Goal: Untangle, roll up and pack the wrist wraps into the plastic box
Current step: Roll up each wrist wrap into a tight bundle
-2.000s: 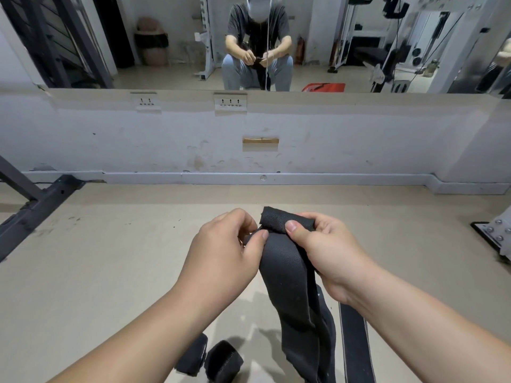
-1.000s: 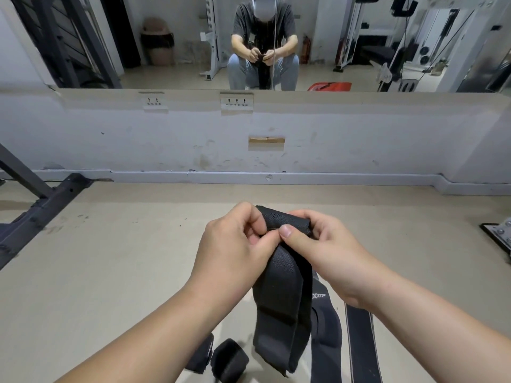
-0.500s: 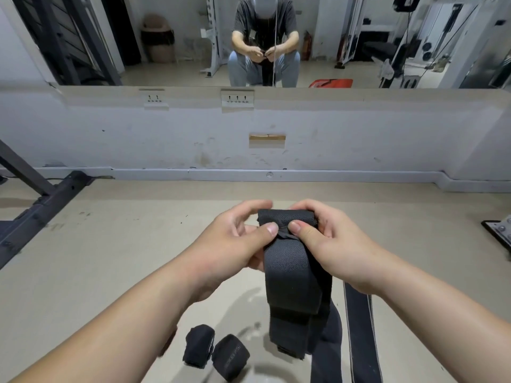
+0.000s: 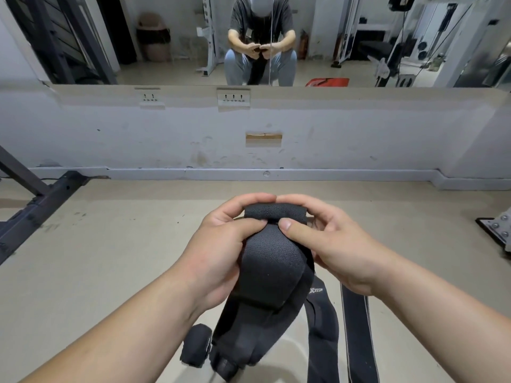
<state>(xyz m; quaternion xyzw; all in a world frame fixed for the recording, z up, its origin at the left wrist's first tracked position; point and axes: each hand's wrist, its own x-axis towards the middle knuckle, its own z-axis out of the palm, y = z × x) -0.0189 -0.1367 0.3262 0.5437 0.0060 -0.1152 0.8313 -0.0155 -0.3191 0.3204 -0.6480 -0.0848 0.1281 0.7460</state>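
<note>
Your left hand (image 4: 221, 244) and right hand (image 4: 331, 244) each pinch the wrist wrap (image 4: 272, 266) at its folded top, 12 o'clock, likely to start a tight roll; its tail hangs toward 6.

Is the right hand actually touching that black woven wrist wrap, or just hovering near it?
Touching. The head view shows the right hand pinching the rolled top of the black woven wrist wrap, thumb pressed on its front.
</note>
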